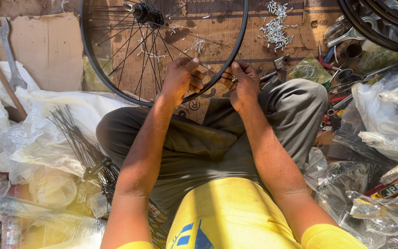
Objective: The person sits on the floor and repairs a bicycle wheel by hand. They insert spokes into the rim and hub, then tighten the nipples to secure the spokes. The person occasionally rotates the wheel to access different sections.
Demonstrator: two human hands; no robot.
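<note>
Both hands at the rim of a bicycle wheel

I see my left hand [180, 78] pinched narrow on a spoke [198, 66] inside the wheel rim [217, 74]; my right hand [242, 83] curls against the rim's near edge, what it grips I cannot tell. Loose spokes [77, 138] lie left.

The rim [236, 50] was black, and its spokes [130, 50] were dark too. The trousers [199, 143] were grey-olive. The shirt [236, 216] was bright yellow with a blue mark. The cardboard [47, 46] was brown. The nipples [276, 25] were silvery, as was the spanner [6, 48]. The loose spokes [77, 138] were black on white plastic [61, 133]. One packet [395, 186] was red.
</note>
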